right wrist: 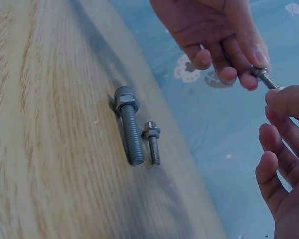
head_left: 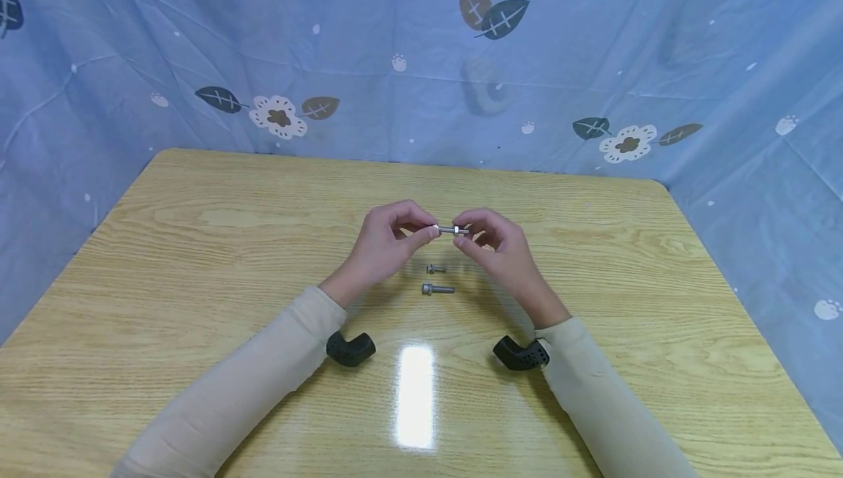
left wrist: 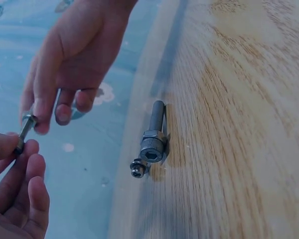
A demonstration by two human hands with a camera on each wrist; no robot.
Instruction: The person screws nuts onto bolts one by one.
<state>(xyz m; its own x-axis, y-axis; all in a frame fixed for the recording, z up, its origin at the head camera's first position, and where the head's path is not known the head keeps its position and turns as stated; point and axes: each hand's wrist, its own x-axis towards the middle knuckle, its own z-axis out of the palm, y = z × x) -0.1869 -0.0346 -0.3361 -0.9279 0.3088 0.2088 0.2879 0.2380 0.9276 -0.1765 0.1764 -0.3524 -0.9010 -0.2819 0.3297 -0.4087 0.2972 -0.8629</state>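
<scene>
My left hand (head_left: 385,240) pinches the head end of a slim metal bolt (head_left: 446,230) between thumb and fingertips, above the table. A hex nut (head_left: 456,230) sits partway along the shank, and my right hand (head_left: 500,247) holds it by thumb and index finger; the bolt's free end points right. Below the hands lie two more socket-head bolts, each with a nut close up to its head. The larger bolt (right wrist: 131,129) is thick and grey; the smaller bolt (right wrist: 153,142) rests beside it. In the right wrist view, the right fingers partly hide the held bolt.
The wood-grain table (head_left: 263,266) spreads around the hands, with a glare patch (head_left: 415,396) near its front. A blue patterned curtain (head_left: 395,61) hangs along the back and sides. Black curved pieces (head_left: 351,350) stick out at both cuffs.
</scene>
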